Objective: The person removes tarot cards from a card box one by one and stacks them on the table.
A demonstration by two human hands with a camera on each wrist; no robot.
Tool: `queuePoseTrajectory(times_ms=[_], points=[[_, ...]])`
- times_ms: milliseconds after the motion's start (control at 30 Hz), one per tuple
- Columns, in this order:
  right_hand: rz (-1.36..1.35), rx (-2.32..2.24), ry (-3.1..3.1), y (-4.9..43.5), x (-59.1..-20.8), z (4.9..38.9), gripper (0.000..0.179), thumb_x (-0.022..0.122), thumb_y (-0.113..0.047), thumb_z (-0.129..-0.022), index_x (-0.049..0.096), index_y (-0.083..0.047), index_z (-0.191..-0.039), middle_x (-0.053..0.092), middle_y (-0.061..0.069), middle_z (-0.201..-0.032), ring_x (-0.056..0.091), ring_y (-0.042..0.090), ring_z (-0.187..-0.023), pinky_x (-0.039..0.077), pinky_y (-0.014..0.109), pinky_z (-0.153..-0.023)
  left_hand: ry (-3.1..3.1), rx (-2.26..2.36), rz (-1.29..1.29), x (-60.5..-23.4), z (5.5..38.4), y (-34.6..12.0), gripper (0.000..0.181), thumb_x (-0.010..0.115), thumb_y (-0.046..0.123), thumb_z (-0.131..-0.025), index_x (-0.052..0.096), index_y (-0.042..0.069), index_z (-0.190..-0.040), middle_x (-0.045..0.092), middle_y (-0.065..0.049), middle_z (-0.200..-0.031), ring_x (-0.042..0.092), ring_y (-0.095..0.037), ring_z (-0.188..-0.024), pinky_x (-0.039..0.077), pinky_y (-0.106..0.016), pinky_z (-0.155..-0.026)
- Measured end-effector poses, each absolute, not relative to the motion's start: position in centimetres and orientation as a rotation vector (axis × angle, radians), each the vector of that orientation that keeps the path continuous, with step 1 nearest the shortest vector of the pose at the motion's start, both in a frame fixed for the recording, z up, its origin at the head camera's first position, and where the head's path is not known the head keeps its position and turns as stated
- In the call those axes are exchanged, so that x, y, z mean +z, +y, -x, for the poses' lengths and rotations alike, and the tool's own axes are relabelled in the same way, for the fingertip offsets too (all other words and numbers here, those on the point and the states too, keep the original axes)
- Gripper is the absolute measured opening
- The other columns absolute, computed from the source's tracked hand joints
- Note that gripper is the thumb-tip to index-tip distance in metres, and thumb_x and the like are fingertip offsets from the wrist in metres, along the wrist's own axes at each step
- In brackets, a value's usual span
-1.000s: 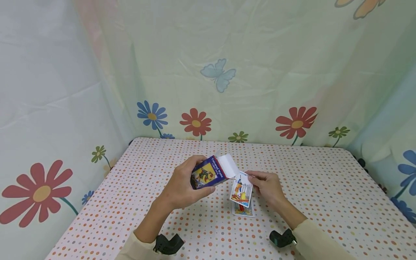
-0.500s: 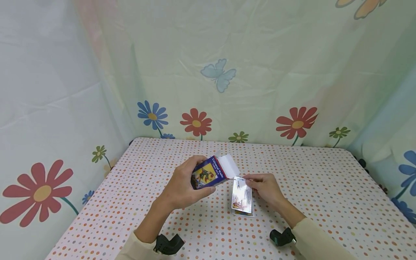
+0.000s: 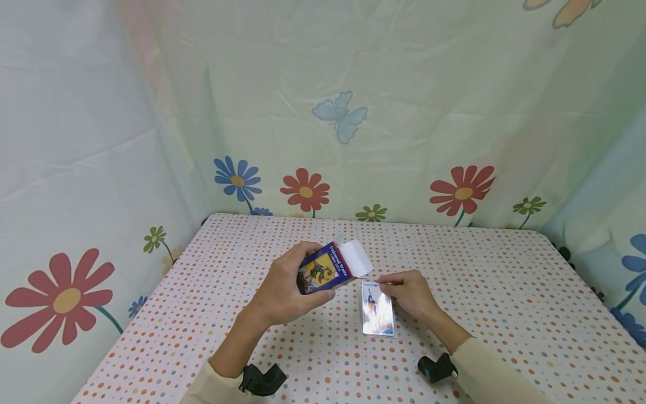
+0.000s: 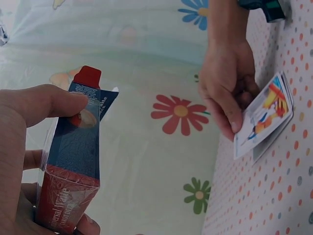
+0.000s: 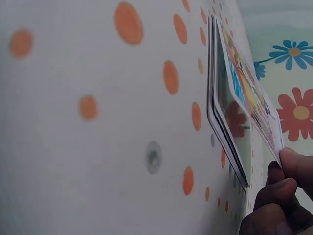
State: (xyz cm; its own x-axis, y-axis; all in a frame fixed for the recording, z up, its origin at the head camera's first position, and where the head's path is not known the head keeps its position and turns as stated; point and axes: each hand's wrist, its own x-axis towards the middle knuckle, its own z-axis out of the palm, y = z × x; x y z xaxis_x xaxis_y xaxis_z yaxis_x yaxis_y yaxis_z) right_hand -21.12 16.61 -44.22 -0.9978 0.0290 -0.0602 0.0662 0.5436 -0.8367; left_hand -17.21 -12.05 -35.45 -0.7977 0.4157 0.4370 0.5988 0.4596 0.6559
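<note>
My left hand (image 3: 282, 289) grips a blue and red tarot card box (image 3: 322, 270), held tilted above the table. Its white end flap (image 3: 355, 258) stands open toward the right. Between thumb and fingertips, my right hand (image 3: 414, 294) pinches one edge of a picture tarot card (image 5: 249, 93), face up. Under that card lies a thin stack of tarot cards (image 5: 212, 78) on the table. In the right wrist view the held card slants, its pinched end raised off the stack. Glare hides part of its picture in the head view.
A dotted cloth covers the table (image 3: 303, 359). Behind it and along the sides hangs a flowered curtain (image 3: 393, 112). Black wrist cameras sit on the left wrist (image 3: 262, 380) and the right wrist (image 3: 436, 368).
My right hand has come slightly down and toward me, bringing the card from a slant above the stack to nearly lined up over it. The left hand and box have stayed put.
</note>
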Motion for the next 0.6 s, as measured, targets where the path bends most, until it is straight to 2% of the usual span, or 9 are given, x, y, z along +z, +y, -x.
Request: queuePoseTrajectory(times_ms=[167, 600], points=[[-0.087, -1.409, 2.766, 16.47, -44.45, 21.21, 0.015, 0.067, -0.005, -0.095, 0.078, -0.004, -0.105, 0.073, 0.012, -0.108, 0.063, 0.021, -0.089, 0.050, 0.029, -0.070, -2.485, -1.247, 0.884, -35.36, 17.12, -12.03, 0.071, 0.085, 0.025, -0.079, 0.048, 0.014, -0.139, 0.061, -0.001, -0.124, 0.060, -0.014, -0.102, 0.057, -0.030, -0.081], [-0.063, -1.157, 2.878, 16.05, -44.42, 21.43, 0.012, 0.072, -0.006, -0.091, 0.080, -0.005, -0.101, 0.072, 0.010, -0.103, 0.058, 0.020, -0.084, 0.047, 0.032, -0.068, -2.502, -1.232, 0.869, -35.43, 17.11, -12.00, 0.071, 0.085, 0.026, -0.079, 0.049, 0.014, -0.138, 0.061, -0.001, -0.124, 0.060, -0.014, -0.102, 0.056, -0.031, -0.081]])
